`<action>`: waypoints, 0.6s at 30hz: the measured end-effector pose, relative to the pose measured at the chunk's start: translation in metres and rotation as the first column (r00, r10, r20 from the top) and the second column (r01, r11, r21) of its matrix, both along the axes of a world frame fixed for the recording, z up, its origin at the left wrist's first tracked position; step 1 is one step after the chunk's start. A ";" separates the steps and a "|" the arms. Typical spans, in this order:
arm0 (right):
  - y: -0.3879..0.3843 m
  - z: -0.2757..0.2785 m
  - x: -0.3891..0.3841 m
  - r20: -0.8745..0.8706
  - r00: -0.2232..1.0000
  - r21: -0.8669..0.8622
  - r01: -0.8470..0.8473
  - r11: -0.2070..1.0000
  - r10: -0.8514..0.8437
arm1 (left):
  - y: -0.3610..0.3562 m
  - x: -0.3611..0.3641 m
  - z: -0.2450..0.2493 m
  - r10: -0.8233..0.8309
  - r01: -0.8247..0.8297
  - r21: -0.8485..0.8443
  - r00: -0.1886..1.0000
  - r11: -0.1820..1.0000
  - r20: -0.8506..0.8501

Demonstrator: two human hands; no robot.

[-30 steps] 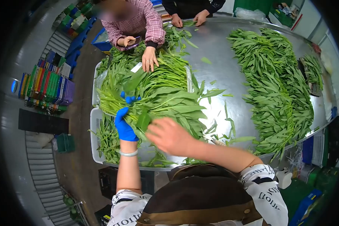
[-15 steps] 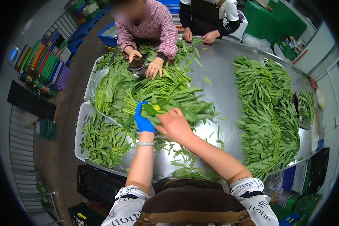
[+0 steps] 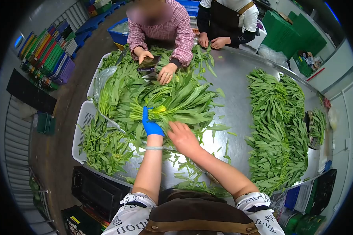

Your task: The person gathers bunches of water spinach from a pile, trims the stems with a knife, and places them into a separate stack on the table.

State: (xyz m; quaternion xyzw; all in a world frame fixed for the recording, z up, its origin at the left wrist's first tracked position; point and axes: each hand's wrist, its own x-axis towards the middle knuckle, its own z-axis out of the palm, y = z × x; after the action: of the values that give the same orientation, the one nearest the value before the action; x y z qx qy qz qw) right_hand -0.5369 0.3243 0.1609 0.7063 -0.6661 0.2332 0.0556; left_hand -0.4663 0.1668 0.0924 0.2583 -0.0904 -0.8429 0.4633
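Note:
My left hand, in a blue glove, is wrapped round the stem end of a bunch of leafy greens whose leaves point right. A yellow leaf shows among the stems beside the glove. Bare and with its fingers apart, my right hand is just below the bunch, near its lower leaves; nothing shows in it. More loose greens lie around and behind the bunch, and cut bits of stem are scattered on the metal table.
Across the table, one person in a checked top holds a phone; another person's hands rest at the far edge. Stacked greens lie at the right. White baskets stand at the left, with a black crate below.
The bunch's leaves, blurred and stretched right before, are now sharper and spread upward. My right hand is slightly lower, off the leaves. The whole view has shifted a little.

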 end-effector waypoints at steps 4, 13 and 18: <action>0.004 0.000 0.002 0.030 0.999 0.017 -0.012 1.000 0.011 | 0.003 0.000 0.005 -0.012 0.012 -0.008 1.000 1.000 -0.008; 0.005 -0.009 0.006 -0.060 0.998 0.009 0.020 1.000 -0.019 | -0.002 0.000 -0.001 -0.027 0.028 0.020 0.999 0.999 -0.046; 0.008 -0.006 0.007 -0.082 0.997 0.039 0.020 0.999 -0.016 | -0.002 -0.001 -0.001 -0.024 0.026 0.036 0.999 0.999 -0.047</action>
State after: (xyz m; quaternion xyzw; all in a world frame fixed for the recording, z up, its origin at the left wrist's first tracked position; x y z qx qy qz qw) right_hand -0.5302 0.3319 0.1554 0.7101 -0.6742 0.1904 0.0706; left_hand -0.4668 0.1649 0.0917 0.2458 -0.0675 -0.8559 0.4500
